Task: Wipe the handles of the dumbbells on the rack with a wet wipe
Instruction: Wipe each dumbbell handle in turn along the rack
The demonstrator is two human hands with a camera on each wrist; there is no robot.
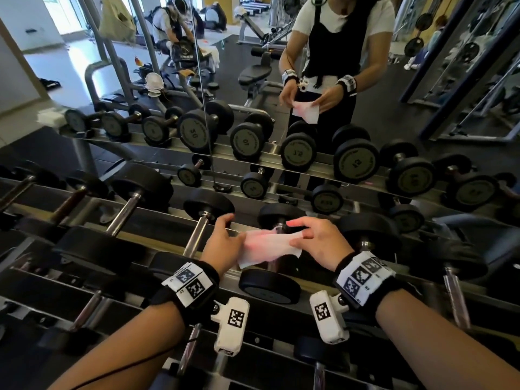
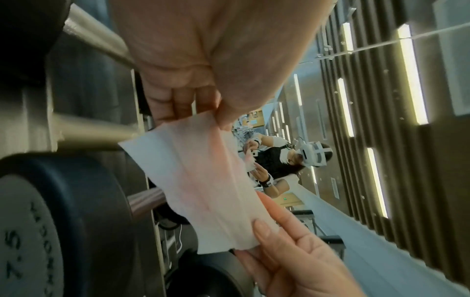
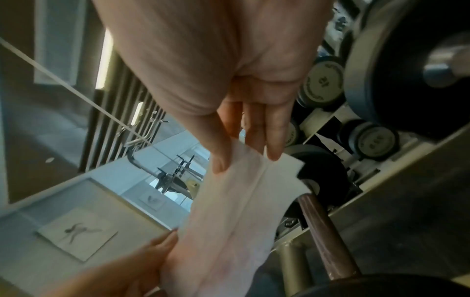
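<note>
Right now I'm facing the long grey steel dumbbell rack (image 1: 157, 223) with its rows of black round-headed dumbbells (image 1: 270, 284), a wall mirror (image 1: 365, 114) behind it doubling everything. I'm stretching the thin white wet wipe (image 1: 268, 246) flat between both hands just above a dumbbell's brownish metal handle (image 3: 325, 239), probably to open it out before wrapping it round the bar. My left hand (image 1: 225, 239) is pinching one end between thumb and fingers; my right hand (image 1: 316, 236) is pinching the other end, its remaining fingers lying straight. Only the right wrist view is showing the handle directly beneath the wipe's corner, not touching; the head view is hiding most of that bar behind the sheet. The left wrist view alone is showing a dumbbell head stamped 7.5 (image 2: 30, 231)
</note>
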